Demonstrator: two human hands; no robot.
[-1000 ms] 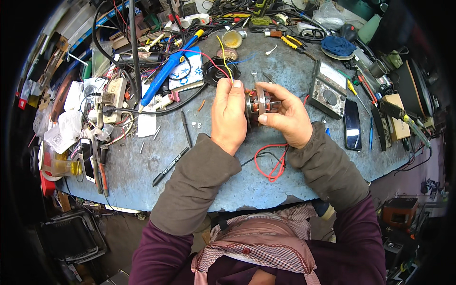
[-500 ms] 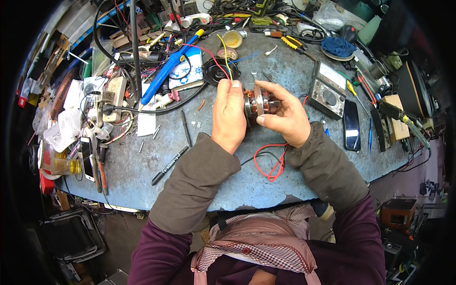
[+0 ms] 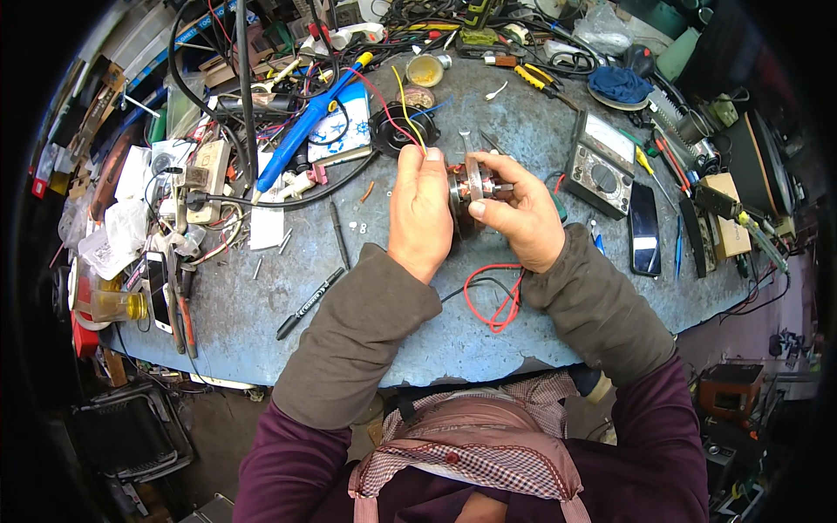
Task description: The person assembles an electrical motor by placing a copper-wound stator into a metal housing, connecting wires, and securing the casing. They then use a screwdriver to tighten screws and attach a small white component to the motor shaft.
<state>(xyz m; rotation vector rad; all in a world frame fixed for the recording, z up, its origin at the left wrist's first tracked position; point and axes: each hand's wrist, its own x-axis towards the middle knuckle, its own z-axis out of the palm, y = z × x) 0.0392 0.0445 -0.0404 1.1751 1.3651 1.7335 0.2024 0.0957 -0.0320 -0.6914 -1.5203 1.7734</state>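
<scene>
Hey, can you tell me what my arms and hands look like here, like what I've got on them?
No glove shows on your left hand or your right hand. Plain, wrinkled, dark grey-brown oversleeves cover both forearms from about the wrists. Above them, deep purple sleeves show. I can make out no markings on the fabric.

The left hand and right hand block both sides of the motor part. Below it, a hand can slide over the blue table, but a red wire loop lies there. Above it, leftward, a round black part is in the way.
</scene>
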